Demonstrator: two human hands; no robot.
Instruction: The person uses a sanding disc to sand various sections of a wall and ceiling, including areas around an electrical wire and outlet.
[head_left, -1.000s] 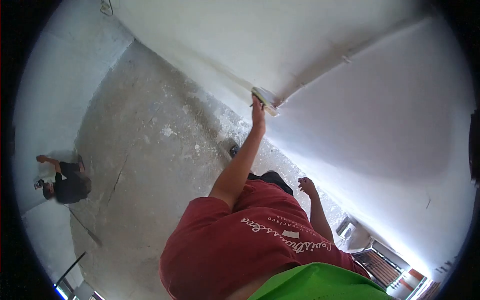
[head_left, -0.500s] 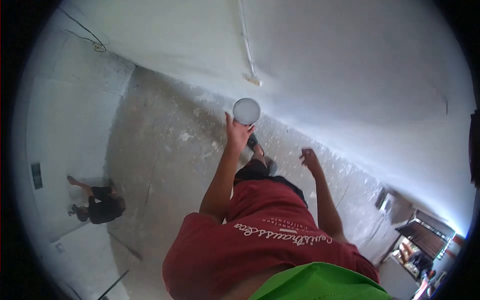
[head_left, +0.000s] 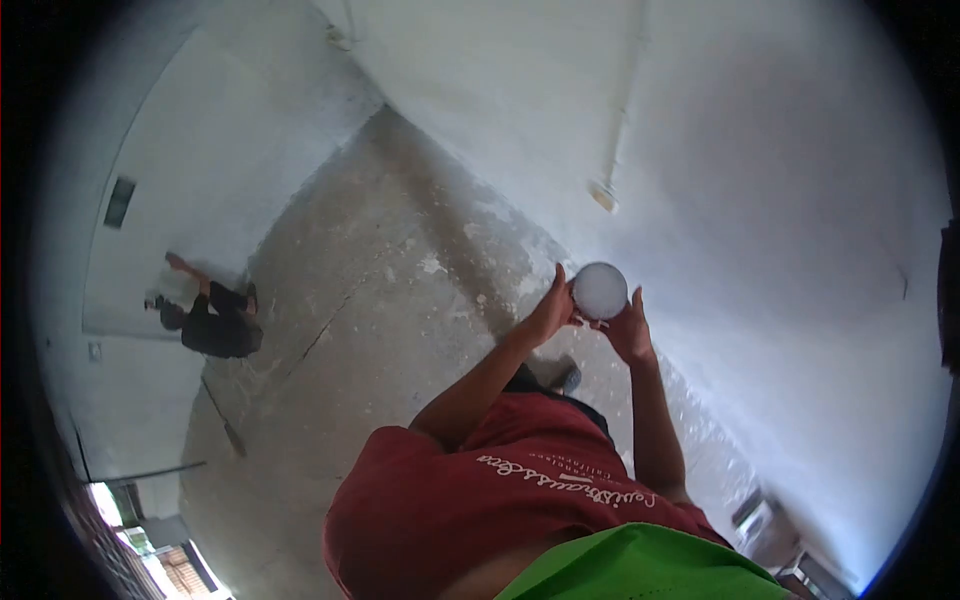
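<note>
A round object with a pale, whitish top (head_left: 601, 291), seen from above, is between my two hands; its exact kind cannot be made out. My left hand (head_left: 552, 308) grips its left side, thumb pointing up and fingers curling beneath the near edge. On the opposite side, my right hand (head_left: 629, 328) holds the lower right edge, thumb also raised. Some of the fingers are hidden beneath the object.
A pale wall (head_left: 760, 230) rises on the right, with a vertical pipe and a small fitting (head_left: 603, 194) on it. Worn grey floor (head_left: 350, 280) stretches ahead. Another person (head_left: 222, 325) crouches by the left wall, one arm reaching toward it. A shoe (head_left: 568, 376) shows below my hands.
My right hand has come up from apart to join my left on the round object. The object has moved right and nearer. The view has turned, shifting the walls and the other person.
</note>
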